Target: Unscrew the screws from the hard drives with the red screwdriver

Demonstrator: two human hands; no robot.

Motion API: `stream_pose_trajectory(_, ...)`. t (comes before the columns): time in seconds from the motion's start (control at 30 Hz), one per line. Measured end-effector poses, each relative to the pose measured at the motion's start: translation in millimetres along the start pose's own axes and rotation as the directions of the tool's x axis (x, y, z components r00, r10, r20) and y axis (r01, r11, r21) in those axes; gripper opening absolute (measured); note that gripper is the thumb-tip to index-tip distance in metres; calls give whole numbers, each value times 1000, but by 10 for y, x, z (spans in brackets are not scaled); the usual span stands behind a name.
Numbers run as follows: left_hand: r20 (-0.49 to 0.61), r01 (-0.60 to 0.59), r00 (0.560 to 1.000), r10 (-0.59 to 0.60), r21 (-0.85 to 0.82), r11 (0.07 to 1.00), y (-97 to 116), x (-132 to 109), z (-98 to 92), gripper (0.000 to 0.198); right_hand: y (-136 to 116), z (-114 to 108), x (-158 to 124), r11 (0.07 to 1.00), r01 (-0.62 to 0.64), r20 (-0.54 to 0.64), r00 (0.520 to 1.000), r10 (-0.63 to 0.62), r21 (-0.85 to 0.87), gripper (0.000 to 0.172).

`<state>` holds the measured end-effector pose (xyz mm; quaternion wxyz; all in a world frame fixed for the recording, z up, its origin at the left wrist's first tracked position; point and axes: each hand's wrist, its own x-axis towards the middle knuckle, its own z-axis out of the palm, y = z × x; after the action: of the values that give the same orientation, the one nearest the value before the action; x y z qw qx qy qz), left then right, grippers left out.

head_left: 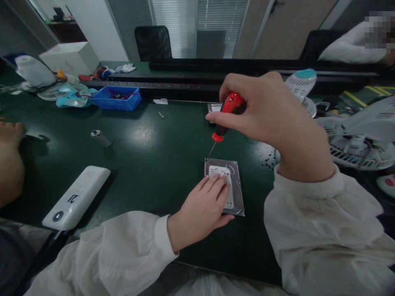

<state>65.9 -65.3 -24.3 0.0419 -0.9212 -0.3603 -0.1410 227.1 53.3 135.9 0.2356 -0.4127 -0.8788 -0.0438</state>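
Observation:
A silver hard drive (237,185) with a white label lies on the green table (148,164). My left hand (205,203) rests across the drive's lower left part, its fingers over the label and the thumb at the near edge. Above the drive, my right hand (256,111) grips a red and black screwdriver (228,107). The screwdriver is tilted, and its thin tip meets the drive's far left corner. Partly behind my right hand lies another drive (214,107).
A white power bank (77,197) and a grey cylinder (101,138) lie at left. Farther back is a blue bin (119,98). Small dark screws (269,160) and white fans (361,135) are at right. Another person's hand (10,131) is at far left.

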Motion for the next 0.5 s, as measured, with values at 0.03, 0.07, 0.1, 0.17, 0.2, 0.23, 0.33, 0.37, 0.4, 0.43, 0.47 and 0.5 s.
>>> stream_pose_trajectory(0.03,0,0,1000,0,-1,1000,0,0,-2,69,-8,-4,-2,999,-21,-1,1000,21,-32,34)
stream_pose_trajectory(0.07,0,0,1000,0,-3,1000,0,-2,-2,70,-14,-10,-3,999,-28,6,1000,28,-37,36)
stream_pose_trajectory(0.1,-1,0,1000,0,-6,1000,-1,-3,-2,70,-16,-18,-4,1000,-17,22,1000,17,-10,33)
stream_pose_trajectory(0.17,1,-1,1000,1,-11,1000,-2,-6,1,70,-12,-34,-5,994,38,53,998,-43,101,24)
stream_pose_trajectory(0.2,5,0,1000,0,-14,1000,-3,-7,3,70,-8,-40,-5,986,61,59,996,-71,154,25)
stream_pose_trajectory(0.23,9,1,1000,-1,-16,1000,-3,-7,4,69,-4,-43,-4,980,71,57,995,-83,184,27)
stream_pose_trajectory(0.33,15,2,1000,-2,-18,1000,-2,-6,7,69,2,-31,0,996,31,20,999,-33,87,27)
stream_pose_trajectory(0.37,16,3,1000,-3,-16,1000,-2,-5,8,70,2,-23,2,1000,3,13,1000,-3,31,33)
stream_pose_trajectory(0.4,17,3,1000,-2,-15,1000,-1,-5,10,70,3,-15,3,1000,-22,7,1000,23,-16,39)
stream_pose_trajectory(0.43,17,2,1000,-2,-14,1000,0,-5,12,71,4,-8,4,998,-44,7,999,44,-38,44)
stream_pose_trajectory(0.47,18,1,1000,-1,-13,1000,0,-6,14,71,7,-4,5,998,-56,20,998,57,-28,43)
stream_pose_trajectory(0.5,19,-1,1000,1,-14,1000,0,-6,16,72,12,-3,4,998,-56,34,998,56,11,37)
